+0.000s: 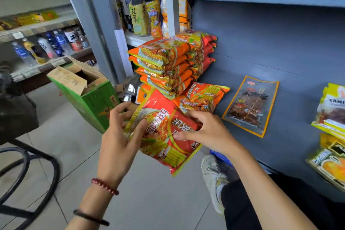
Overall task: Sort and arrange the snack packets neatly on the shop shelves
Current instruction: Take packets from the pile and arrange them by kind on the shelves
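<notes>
Grip: we held the red packet [164, 132] with left hand [119, 136] and right hand [207, 130], fingers curled | centre frame | packet stack [168, 63] on shelf [291, 132] just above.

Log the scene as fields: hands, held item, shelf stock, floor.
packet: red-orange, held in air before shelf
left hand: grips packet's left edge
right hand: grips its right side
stack: orange packets, shelf's left end
loose packet: lies at stack's foot
clear packet: flat on shelf, right of stack
box: green, open, on floor
</notes>
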